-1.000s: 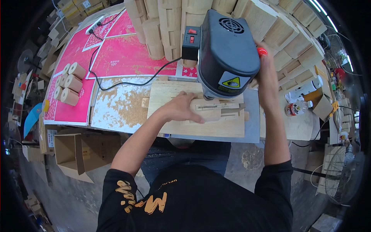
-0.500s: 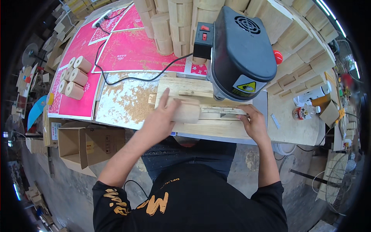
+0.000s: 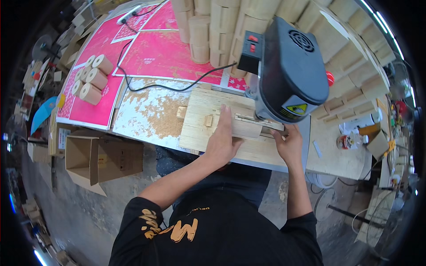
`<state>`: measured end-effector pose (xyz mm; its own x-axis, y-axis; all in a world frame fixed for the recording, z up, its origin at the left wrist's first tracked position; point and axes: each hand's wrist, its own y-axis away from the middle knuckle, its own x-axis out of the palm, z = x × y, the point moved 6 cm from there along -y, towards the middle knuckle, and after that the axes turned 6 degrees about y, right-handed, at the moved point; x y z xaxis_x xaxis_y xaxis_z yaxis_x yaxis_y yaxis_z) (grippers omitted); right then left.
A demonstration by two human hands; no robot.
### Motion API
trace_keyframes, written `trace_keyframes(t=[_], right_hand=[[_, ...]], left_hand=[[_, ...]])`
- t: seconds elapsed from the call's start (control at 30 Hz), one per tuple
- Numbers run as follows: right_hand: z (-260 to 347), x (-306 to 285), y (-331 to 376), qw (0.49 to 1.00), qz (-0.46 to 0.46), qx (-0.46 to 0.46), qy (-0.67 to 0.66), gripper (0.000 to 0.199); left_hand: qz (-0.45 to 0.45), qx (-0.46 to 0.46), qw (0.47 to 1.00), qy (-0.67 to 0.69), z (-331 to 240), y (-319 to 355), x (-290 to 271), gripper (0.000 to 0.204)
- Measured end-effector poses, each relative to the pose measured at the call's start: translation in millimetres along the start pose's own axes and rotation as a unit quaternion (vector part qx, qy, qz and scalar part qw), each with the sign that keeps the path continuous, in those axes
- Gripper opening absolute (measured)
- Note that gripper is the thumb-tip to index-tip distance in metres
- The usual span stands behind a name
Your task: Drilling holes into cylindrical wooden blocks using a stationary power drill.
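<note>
A: Wooden block on the board, under the drill!
B: Left hand spread against its left end; right hand half-curled at the right, hold unclear.
A: Looks light, stiff; grip the ends.

A pale, smooth wooden block is lying low beneath the drill press, partly to its left. A narrow, grooved wooden strip is running along the block, passing under the drill press and protruding rightward.
</note>
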<state>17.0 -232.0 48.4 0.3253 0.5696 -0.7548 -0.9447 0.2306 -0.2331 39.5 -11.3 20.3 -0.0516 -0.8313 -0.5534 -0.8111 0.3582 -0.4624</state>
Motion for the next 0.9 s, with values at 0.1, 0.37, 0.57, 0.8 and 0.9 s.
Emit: trace_keyframes(t=[0.1,0.37,0.57,0.8,0.9], right_hand=[[4,5,6,1.000,0.004,0.017,-0.020,0.041],[28,-62,-65,0.915,-0.033,0.105,-0.389,0.039],[59,-84,-37,0.949,-0.103,-0.062,-0.293,0.048],[33,-27,29,0.911,-0.179,-0.362,0.085,0.008],[57,-47,20,0.893,-0.170,-0.414,0.044,0.019]], left_hand=[[-0.004,-0.088,0.996,0.017,24,-4,3,0.120],[0.045,-0.113,0.992,0.022,27,-8,6,0.116],[0.016,-0.088,0.996,0.004,29,-5,-1,0.116],[0.034,-0.097,0.995,0.013,22,-7,4,0.115],[0.041,-0.121,0.991,0.027,26,-9,4,0.114]])
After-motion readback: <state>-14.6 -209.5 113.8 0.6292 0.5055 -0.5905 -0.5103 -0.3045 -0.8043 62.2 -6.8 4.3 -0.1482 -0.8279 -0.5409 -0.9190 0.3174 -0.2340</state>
